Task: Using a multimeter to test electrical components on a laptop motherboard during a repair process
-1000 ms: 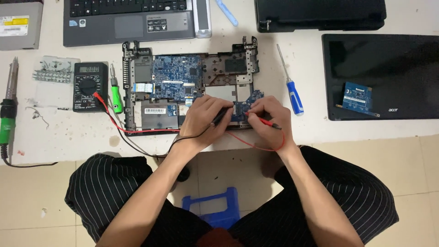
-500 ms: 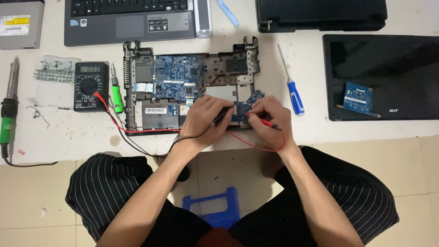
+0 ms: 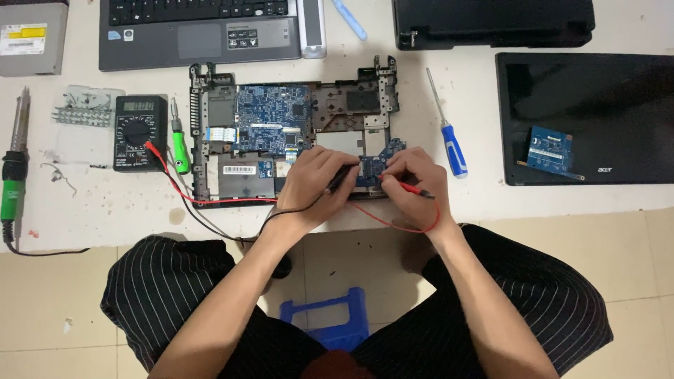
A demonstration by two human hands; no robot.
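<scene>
An opened laptop base (image 3: 210,133) with a blue circuit board (image 3: 270,116) lies on the white table. My left hand (image 3: 316,186) grips a black probe (image 3: 338,180), its tip on the small blue board section (image 3: 372,168) at the front edge. My right hand (image 3: 414,186) pinches a red probe (image 3: 414,188) against the same board section. Red and black leads (image 3: 203,200) run left to a black multimeter (image 3: 140,133).
A green screwdriver (image 3: 180,144) lies beside the meter, a blue-handled screwdriver (image 3: 449,140) right of the base. A soldering iron (image 3: 14,175) sits far left. A grey laptop (image 3: 203,31), a black lid (image 3: 583,119) with a small blue board (image 3: 551,149), and a blue stool (image 3: 330,323) are nearby.
</scene>
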